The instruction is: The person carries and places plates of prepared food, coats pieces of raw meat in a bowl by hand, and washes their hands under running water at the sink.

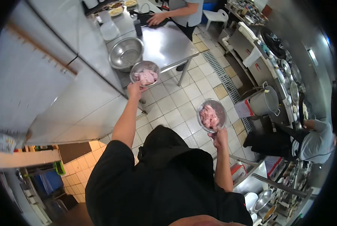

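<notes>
My left hand [135,90] grips the near rim of a steel bowl [156,69]. Large pale pink pieces of raw meat [147,77] lie in it. This bowl is by the near corner of the steel table, beside a bigger steel bowl [120,45] with nothing visible in it. Out to the right, my right hand [219,137] is closed on the near rim of a second steel bowl [222,112], held above the tiled floor. Smaller, redder pieces of raw meat [209,117] are in that one.
Beyond the steel table [161,41] stands a person in a grey shirt [183,11]. Another person [314,141] works at the right-hand counter. A tall pot [264,101] stands at right, near the floor drain [223,77]. A metal rack [257,173] is close on my right.
</notes>
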Tool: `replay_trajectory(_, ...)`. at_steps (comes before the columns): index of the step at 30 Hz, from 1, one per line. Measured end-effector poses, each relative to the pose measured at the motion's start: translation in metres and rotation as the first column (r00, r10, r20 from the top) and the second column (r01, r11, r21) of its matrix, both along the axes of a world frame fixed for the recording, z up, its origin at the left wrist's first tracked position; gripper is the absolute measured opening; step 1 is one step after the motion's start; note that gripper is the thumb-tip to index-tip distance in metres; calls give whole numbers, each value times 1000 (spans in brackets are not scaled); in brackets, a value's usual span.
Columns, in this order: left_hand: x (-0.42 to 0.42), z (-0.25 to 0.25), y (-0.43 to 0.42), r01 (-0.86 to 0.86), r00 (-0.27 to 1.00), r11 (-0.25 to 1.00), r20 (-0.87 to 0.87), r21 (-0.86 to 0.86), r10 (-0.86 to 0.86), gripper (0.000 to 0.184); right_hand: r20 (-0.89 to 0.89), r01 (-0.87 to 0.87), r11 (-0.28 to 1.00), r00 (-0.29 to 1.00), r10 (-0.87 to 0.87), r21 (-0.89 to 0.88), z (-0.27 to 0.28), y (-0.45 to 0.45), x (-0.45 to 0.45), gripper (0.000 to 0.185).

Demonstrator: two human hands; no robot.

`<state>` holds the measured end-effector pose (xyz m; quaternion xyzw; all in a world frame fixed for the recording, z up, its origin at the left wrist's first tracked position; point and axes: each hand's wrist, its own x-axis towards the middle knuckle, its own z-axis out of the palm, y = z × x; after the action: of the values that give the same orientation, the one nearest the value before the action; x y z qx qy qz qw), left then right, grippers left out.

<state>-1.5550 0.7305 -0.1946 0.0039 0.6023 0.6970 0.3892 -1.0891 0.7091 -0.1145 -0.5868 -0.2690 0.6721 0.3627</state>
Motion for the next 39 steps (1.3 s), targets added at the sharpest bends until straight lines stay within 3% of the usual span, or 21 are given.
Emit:
replay_trajectory(6, -51, -38, 41, -19, 1000, 999, 13, -37, 19, 21, 25, -109, 993, 994, 108, 38, -5, 105, -117, 28)
replay_trajectory(12, -61, -27, 80, -18, 999, 1000, 42, -7, 18, 27, -83, -137, 988, 986, 143, 73, -43, 215, -243, 35)
replay_trajectory(16, -57, -39, 89, -50, 997, 996, 67, 72, 45, 34, 45, -89, 996, 995, 90, -15, -97, 261, -312, 37)
replay_trajectory(17, -72, -58, 83, 65, 980, 995, 184, 82, -79, 39, 20, -330, 939, 944, 329, 100, -129, 264, -319, 41)
replay_trajectory(18, -75, -64, 78, 253, 966, 964, 31, 85, -256, 45, 13, -518, 821, 847, 531, 240, -161, 268, -325, 47)
replay_trajectory(19, -77, -71, 74, 418, 902, 906, -143, 64, -406, 51, -378, -372, 919, 838, 393, 132, -168, 261, -329, 49)
replay_trajectory(20, -76, -78, 70, 543, 804, 839, -311, 35, -507, 58, -236, -232, 970, 941, 244, 77, -128, 242, -329, 49)
replay_trajectory(22, -35, -18, 71, 316, 947, 947, -29, -61, -319, 62, -383, 7, 990, 923, 49, 144, -104, 211, -309, 46)
replay_trajectory(23, -13, 5, 60, 354, 922, 928, -123, -115, -367, 66, -225, -98, 989, 967, 120, 107, -120, 203, -290, 37)
replay_trajectory(24, -25, -30, 60, 360, 913, 923, -149, -138, -379, 62, -54, -152, 978, 986, 160, 140, -140, 200, -273, 31)
replay_trajectory(25, -14, -38, 60, 423, 861, 878, -202, -222, -466, 56, 481, -422, 796, 856, 192, 434, -177, 182, -244, 23)
replay_trajectory(26, 4, -42, 54, 451, 809, 842, -263, -294, -525, 51, 874, -755, 499, 486, -10, 426, -208, 167, -213, 24)
replay_trajectory(28, 50, -53, 44, 603, 499, 659, -433, -450, -751, 37, 876, -742, 489, 469, -108, 458, -194, 100, -121, 26)
replay_trajectory(29, 82, -57, 36, 695, 408, 576, -423, -431, -809, 35, 465, -329, 841, 879, 107, 429, -157, 39, -83, 27)
replay_trajectory(30, 128, -59, 27, 793, 362, 491, -370, -361, -856, 33, -104, 294, 948, 954, -282, 120, -111, -23, -45, 32)
replay_trajectory(31, 173, -62, 16, 873, 307, 398, -314, -283, -898, 32, -133, 333, 927, 940, -313, 171, -101, -75, -8, 21)
replay_trajectory(32, 224, -55, -1, 963, 148, 190, -216, -192, -965, 31, -102, 372, 898, 928, -358, 234, -115, -121, 25, 21)
replay_trajectory(34, 342, -20, -74, 990, -140, -124, -428, -65, -893, 27, -126, 576, 797, 818, -562, 184, -43, -241, 66, 27)
replay_trajectory(35, 395, 11, -121, 958, -245, -285, -466, 17, -850, 25, -172, 603, 709, 793, -585, 367, -57, -297, 87, 29)
replay_trajectory(36, 444, 45, -167, 871, -400, -487, -488, 60, -776, 24, -83, 784, 602, 617, -783, 150, -13, -347, 94, 37)
replay_trajectory(39, 566, 93, -287, 536, -705, -834, -473, 132, -528, 25, -160, 975, 83, 117, -980, 207, 3, -495, 97, 35)
